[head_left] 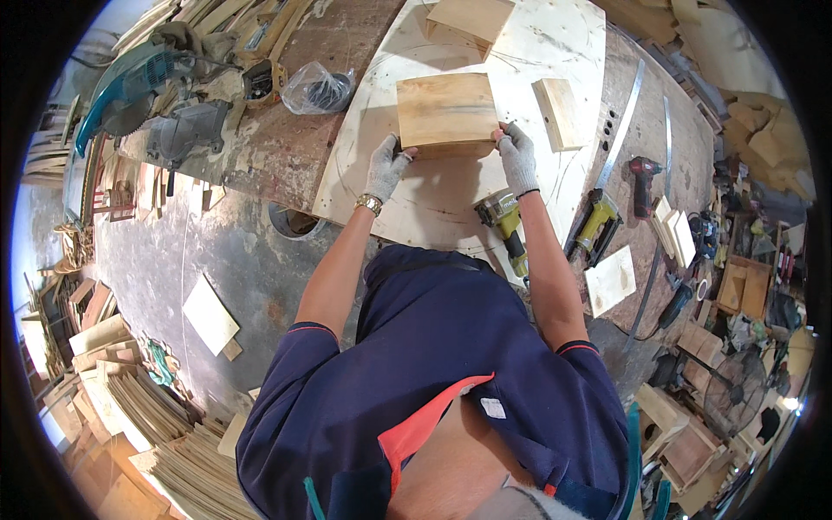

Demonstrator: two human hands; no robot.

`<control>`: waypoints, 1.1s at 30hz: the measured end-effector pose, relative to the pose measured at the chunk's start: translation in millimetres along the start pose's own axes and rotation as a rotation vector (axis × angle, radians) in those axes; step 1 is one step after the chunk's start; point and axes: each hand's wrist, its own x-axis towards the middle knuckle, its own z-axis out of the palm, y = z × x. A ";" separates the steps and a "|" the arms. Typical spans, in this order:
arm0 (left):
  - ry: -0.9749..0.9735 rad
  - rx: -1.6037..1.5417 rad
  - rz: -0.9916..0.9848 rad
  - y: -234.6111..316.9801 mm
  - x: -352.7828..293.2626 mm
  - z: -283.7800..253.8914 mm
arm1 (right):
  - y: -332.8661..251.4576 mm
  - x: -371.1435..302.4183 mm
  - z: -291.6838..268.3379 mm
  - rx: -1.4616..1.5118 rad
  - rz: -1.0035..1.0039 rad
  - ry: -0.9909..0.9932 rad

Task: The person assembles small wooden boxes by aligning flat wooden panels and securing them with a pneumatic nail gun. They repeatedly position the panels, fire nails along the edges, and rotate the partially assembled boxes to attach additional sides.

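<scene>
A wooden box with a flat, pale top panel is gripped between my two gloved hands over a whitish board on the workbench. My left hand closes on its near left corner. At the near right corner, my right hand pinches the edge. Beyond it lies another wooden box, partly cut off by the upper rim. A narrow wooden piece rests to the right of the held box. By my right wrist lies a yellow-green nail gun, partly hidden by my forearm.
A second nail gun, a red and black cordless drill and a steel ruler lie on the right. A clear plastic bag sits to the left, and a teal mitre saw stands farther left. Stacked wood strips fill the lower left.
</scene>
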 end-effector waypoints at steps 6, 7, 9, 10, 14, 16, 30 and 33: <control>-0.011 -0.023 -0.014 3.6 -2.0 -1.0 | 12.1 -3.0 -0.1 -0.032 -0.058 0.017; -0.009 -0.061 -0.005 5.4 -2.3 0.7 | 13.8 -3.6 -0.8 -0.036 -0.059 0.016; -0.005 -0.085 0.007 5.4 -3.4 1.0 | 15.9 -5.5 -0.1 -0.049 -0.023 0.027; -0.003 -0.070 0.010 3.5 -3.9 0.2 | 16.1 -6.5 1.0 -0.053 -0.006 0.031; 0.178 -0.058 0.057 25.3 -16.0 16.1 | 14.5 -12.1 2.0 -0.090 0.012 0.070; 0.347 -0.064 -0.018 34.2 -25.1 26.8 | 9.4 -14.8 5.1 -0.100 0.022 0.076; 0.657 0.060 -0.337 80.3 -23.8 49.0 | 16.5 -14.4 13.3 -0.086 0.068 0.151; 0.632 0.041 -0.373 79.3 -24.4 49.0 | 21.2 -12.8 13.8 -0.010 0.080 0.171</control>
